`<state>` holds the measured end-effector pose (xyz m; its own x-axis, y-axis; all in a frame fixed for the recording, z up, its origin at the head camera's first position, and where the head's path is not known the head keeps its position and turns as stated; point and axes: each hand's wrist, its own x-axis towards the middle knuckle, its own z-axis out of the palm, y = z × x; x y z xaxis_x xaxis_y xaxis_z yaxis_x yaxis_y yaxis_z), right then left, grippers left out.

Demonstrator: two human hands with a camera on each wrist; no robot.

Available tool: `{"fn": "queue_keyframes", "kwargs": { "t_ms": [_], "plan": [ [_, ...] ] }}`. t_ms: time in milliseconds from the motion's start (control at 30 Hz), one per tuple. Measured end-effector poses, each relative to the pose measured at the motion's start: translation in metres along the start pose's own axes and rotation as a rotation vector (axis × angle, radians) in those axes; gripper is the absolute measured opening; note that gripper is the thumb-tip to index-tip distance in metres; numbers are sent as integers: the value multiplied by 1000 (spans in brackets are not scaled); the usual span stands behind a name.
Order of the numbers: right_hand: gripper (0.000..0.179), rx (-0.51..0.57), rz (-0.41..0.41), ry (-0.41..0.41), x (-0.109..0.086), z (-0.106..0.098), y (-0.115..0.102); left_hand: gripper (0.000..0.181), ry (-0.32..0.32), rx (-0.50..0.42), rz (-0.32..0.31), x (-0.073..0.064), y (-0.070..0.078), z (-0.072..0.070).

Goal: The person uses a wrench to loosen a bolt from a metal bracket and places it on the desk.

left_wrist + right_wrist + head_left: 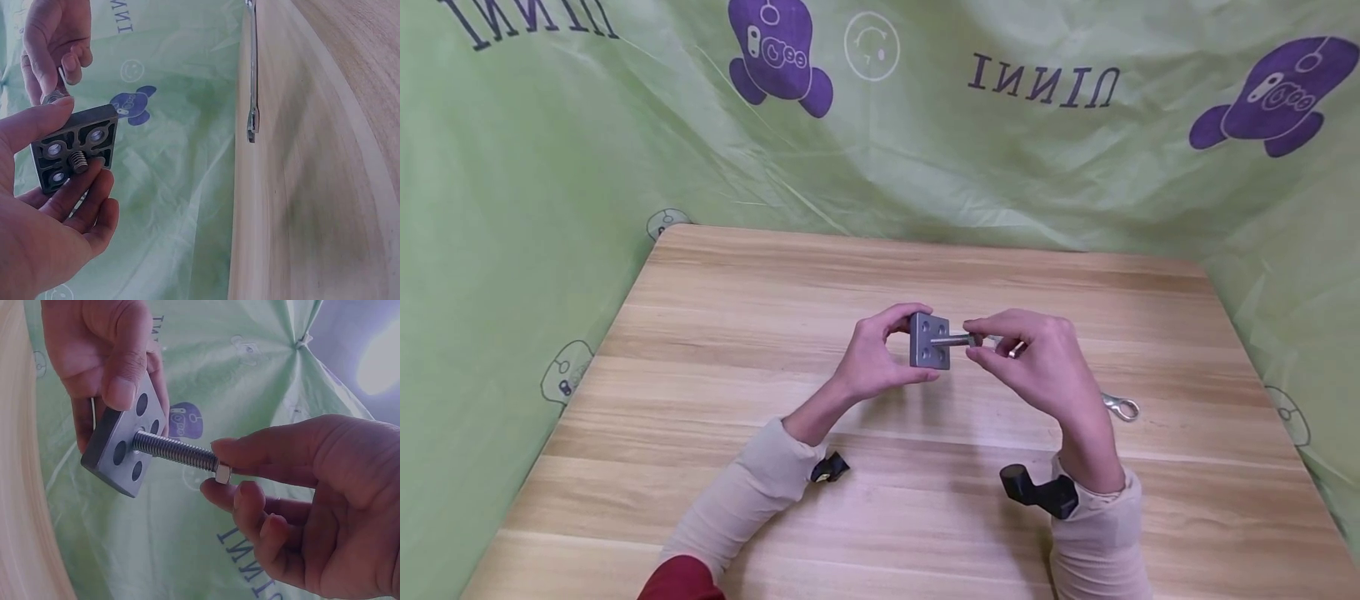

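My left hand (874, 354) holds a square grey metal plate (930, 354) by its edges, above the table. A threaded bolt (178, 452) sits in the plate's middle hole, with round holes around it. Most of its thread stands out on the side toward my right hand (1037, 358). Thumb and finger of that hand pinch the hex head end of the bolt. On the plate's ribbed back, in the left wrist view, the bolt's threaded tip (79, 162) pokes out near my left fingertips.
A wrench (1124, 407) lies on the wooden table (760, 308), partly hidden behind my right wrist in the head view. Black camera mounts (1041, 492) sit at both wrists. Green printed cloth (925, 167) hangs behind the table and along its sides.
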<state>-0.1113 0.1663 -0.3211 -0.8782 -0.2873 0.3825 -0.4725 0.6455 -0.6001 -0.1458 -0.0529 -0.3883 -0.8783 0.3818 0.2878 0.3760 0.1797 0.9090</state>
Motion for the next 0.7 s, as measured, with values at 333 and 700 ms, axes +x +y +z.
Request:
{"fn": "queue_keyframes", "kwargs": {
  "t_ms": [333,700],
  "plan": [
    [29,1,73,-85,0,-2,-2,73,7,1,8,-1,-3,1],
    [23,-52,300,-132,2,-3,-5,74,6,8,-2,-1,-2,2]
  ]
}}
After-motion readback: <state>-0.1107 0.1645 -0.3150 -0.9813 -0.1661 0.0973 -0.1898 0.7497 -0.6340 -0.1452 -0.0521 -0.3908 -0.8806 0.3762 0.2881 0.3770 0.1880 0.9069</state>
